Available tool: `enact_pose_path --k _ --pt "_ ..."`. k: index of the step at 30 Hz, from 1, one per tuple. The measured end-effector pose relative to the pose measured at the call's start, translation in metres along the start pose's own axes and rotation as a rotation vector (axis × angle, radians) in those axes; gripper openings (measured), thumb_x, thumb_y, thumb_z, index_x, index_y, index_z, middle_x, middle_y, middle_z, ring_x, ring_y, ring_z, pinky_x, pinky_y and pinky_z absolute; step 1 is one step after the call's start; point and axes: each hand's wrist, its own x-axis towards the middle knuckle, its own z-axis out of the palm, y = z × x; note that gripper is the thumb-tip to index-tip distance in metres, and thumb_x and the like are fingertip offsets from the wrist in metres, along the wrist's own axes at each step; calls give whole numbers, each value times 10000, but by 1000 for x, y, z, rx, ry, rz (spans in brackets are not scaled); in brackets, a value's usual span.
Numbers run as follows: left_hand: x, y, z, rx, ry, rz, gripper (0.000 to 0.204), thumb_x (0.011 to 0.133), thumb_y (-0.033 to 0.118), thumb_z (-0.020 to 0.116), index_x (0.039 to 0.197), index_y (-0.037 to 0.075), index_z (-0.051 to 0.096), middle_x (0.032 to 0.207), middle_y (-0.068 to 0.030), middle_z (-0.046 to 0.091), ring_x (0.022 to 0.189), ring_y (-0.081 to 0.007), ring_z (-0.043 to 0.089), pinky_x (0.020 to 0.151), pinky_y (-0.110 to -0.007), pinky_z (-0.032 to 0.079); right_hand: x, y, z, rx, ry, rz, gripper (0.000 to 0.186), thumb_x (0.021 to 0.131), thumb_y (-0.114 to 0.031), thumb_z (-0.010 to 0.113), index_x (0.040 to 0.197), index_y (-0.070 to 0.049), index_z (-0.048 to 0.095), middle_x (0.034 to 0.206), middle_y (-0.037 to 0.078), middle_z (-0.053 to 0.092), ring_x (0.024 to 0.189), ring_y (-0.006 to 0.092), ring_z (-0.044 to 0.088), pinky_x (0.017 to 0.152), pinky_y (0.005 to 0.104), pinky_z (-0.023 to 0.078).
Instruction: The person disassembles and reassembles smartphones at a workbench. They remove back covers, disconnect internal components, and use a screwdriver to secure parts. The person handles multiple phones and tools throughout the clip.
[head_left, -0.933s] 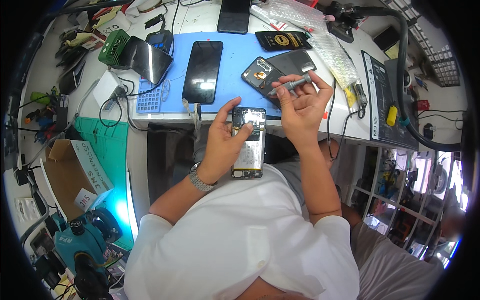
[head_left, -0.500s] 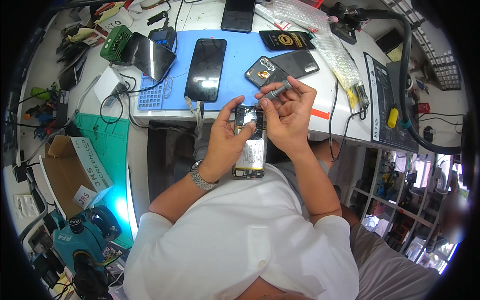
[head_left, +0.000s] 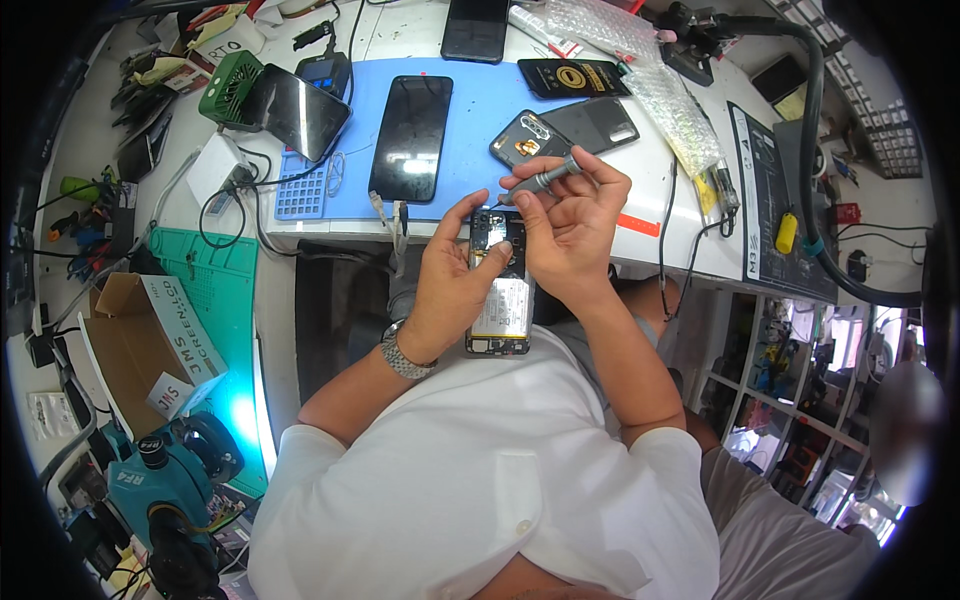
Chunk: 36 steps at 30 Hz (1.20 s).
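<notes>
An opened smartphone (head_left: 502,305), its battery and inner boards bare, stands out from the bench edge in front of my shirt. My left hand (head_left: 455,280) grips it from the left, thumb pressed on the upper board and index finger at the top edge. A grey screwdriver (head_left: 545,180) sits in the fingers of my right hand (head_left: 580,235). Its handle points up to the right, and its tip is near the phone's top end; I cannot tell whether it touches. Beyond the hands, a loose back cover with a camera cutout (head_left: 530,140) lies on the blue mat (head_left: 470,110).
A black phone screen (head_left: 412,140) lies on the mat, left of another dark cover (head_left: 595,125). Bubble wrap (head_left: 650,90) is at the right. On the left are a tilted phone (head_left: 300,112), a cardboard box (head_left: 150,340), a green mat (head_left: 225,330) and a teal microscope (head_left: 160,480).
My right hand has shifted slightly up, and the screwdriver has tilted, its tip moving left toward the phone's top left. My left hand holds the phone in the same place.
</notes>
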Motion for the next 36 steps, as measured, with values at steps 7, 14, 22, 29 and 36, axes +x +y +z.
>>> enact_pose_path --k 7,14,22,29,36 --pt "1 3 1 -6 -6 -12 638 987 -105 636 1569 -20 388 1345 -123 656 1124 -109 686 956 -250 570 0 4 6 37 -29 -1 657 963 203 552 1467 -58 222 1279 264 564 1139 283 685 1015 402 589" --pt "1 5 3 -32 -12 3 633 989 -119 618 1568 -26 379 1368 -140 649 1208 -148 675 1016 -272 563 -2 5 9 14 -45 16 656 969 202 549 1472 -58 219 1273 263 570 1142 275 684 1035 399 586" --pt "0 6 3 -21 -21 8 620 989 -121 618 1557 -32 385 1388 -159 638 1257 -168 662 1057 -290 553 -1 4 8 -1 -62 -14 644 969 201 542 1466 -54 224 1265 258 575 1136 261 688 1015 377 602" --pt "1 3 1 -31 -24 12 617 999 -110 620 1561 -25 381 1376 -162 647 1243 -168 670 1044 -292 564 -2 5 8 -13 -79 -19 647 966 204 539 1469 -61 229 1268 255 576 1131 257 689 1007 374 602" --pt "1 3 2 -64 -17 15 612 1003 -108 615 1562 -24 379 1344 -157 664 1203 -164 690 1014 -282 577 -2 7 9 -31 -71 -33 655 958 212 536 1469 -64 232 1262 253 575 1125 257 687 1003 375 600"
